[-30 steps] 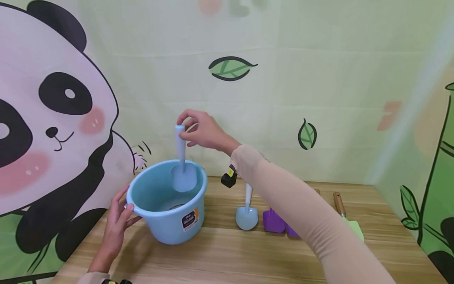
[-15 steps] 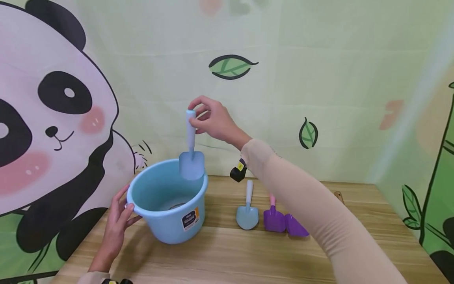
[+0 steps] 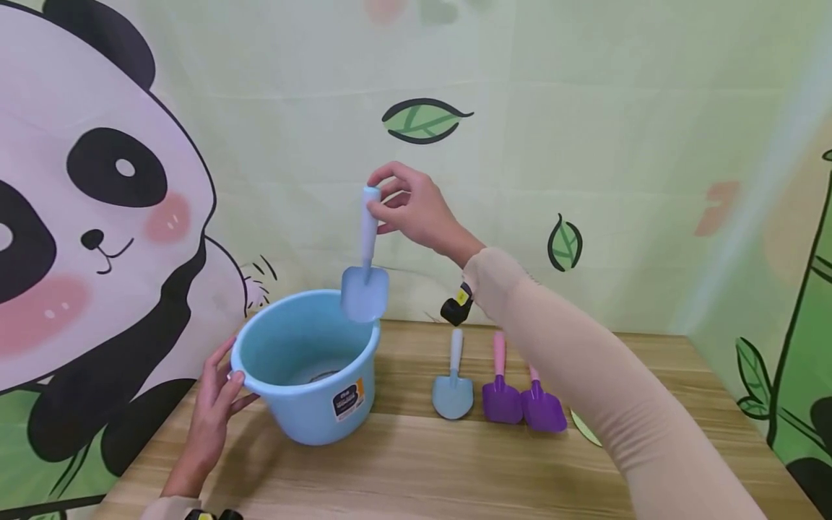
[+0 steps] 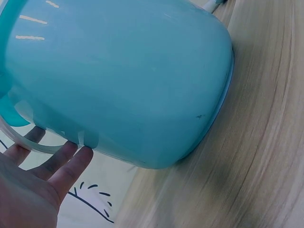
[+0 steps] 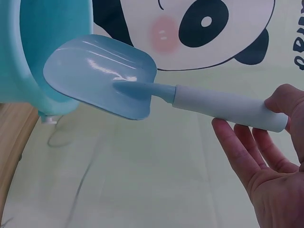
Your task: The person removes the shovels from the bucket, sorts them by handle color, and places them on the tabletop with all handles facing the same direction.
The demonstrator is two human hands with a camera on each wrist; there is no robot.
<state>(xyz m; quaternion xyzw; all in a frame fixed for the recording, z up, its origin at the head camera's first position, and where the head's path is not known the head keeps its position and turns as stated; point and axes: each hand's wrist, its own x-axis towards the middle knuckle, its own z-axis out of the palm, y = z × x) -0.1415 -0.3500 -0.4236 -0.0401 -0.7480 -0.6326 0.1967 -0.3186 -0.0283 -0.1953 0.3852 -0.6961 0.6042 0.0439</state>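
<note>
My left hand (image 3: 214, 408) grips the left rim of a light blue bucket (image 3: 299, 415), thumb at the rim and fingers against the outside wall. The left wrist view shows several fingers (image 4: 76, 164) touching the bucket wall beside its pale handle (image 4: 40, 146). In my right hand (image 3: 419, 206), thumb and fingers pinch the top end of a small blue shovel's pale handle. The shovel (image 3: 365, 295) hangs blade down, overlapping the bucket's far right rim in the head view. From the right wrist, the whole shovel (image 5: 104, 76) shows, its blade beside the bucket's mouth (image 5: 28, 61).
Right of the bucket, a second blue shovel (image 3: 453, 397) lies on the wooden table (image 3: 416, 477). Two purple shovels (image 3: 503, 402) with pink handles lie beside it. Part of a green blade (image 3: 587, 427) shows behind my right sleeve. A panda-print cloth (image 3: 312, 144) hangs behind the table.
My right hand has moved up and to the right, lifting the shovel's blade from inside the bucket to above its far right rim. The left hand and bucket stay put.
</note>
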